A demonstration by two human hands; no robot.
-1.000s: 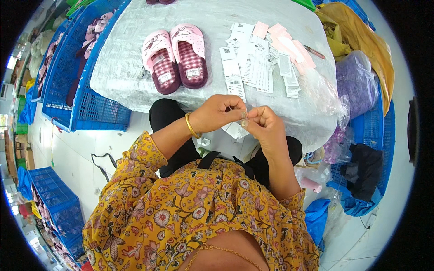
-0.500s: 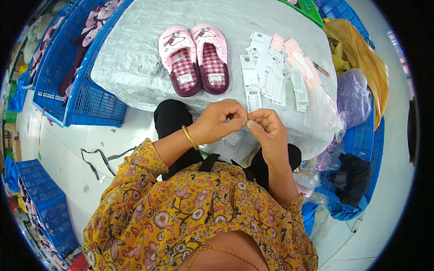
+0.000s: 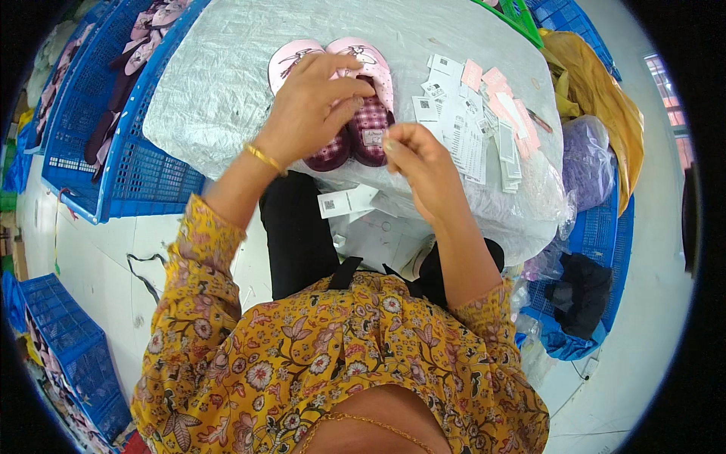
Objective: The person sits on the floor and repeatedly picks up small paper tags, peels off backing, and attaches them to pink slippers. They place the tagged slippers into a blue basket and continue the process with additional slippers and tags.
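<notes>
Slippers point(image 3: 374, 121), pink-and-burgundy fabric, paired on plastic-wrapped silvery table point(image 3: 219, 91).
Your left hand point(image 3: 314, 110), fingers spread, overlaps them; right hand point(image 3: 425, 170) narrowly pinched, contents unclear. Brushing forearms could drop white paper tags point(image 3: 344, 203) by table's near edge.

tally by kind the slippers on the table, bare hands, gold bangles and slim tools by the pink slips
Slippers on the table: 2
Bare hands (left hand, right hand): 2
Gold bangle: 1
Slim tool: 1
Total: 6
</notes>
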